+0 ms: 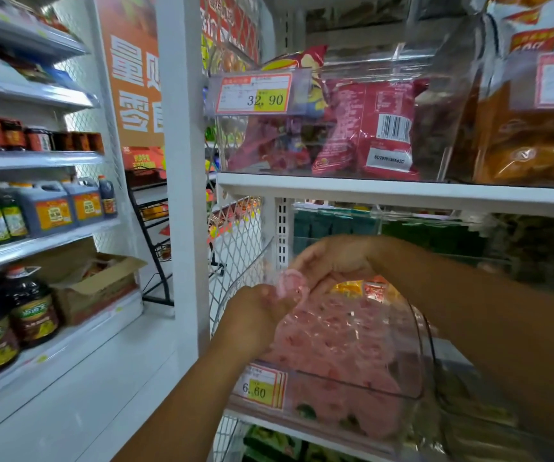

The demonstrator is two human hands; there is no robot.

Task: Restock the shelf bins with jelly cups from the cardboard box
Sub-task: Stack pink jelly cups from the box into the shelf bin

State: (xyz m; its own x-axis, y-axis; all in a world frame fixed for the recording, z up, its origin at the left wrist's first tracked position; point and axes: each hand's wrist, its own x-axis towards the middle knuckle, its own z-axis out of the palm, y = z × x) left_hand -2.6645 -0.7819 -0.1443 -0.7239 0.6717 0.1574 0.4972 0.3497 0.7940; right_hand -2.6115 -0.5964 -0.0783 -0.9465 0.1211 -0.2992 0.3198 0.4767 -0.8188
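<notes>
A clear plastic shelf bin (417,371) on the lower shelf is heaped with pink jelly cups (332,341). Both my hands are over its open top at the left end. My left hand (255,316) reaches up from below with curled fingers against a pink jelly cup (290,283). My right hand (330,260) comes from the right, cupped over the same cup from above. Which hand actually holds the cup is blurred. The cardboard box that the jelly cups come from does not show.
A price tag reading 6.60 (258,388) hangs on the bin front. Above, a shelf (402,191) carries clear bins of red snack bags (368,128). A white post (182,161) stands at left, with bottled oils (12,315) and an open carton (92,285) beyond.
</notes>
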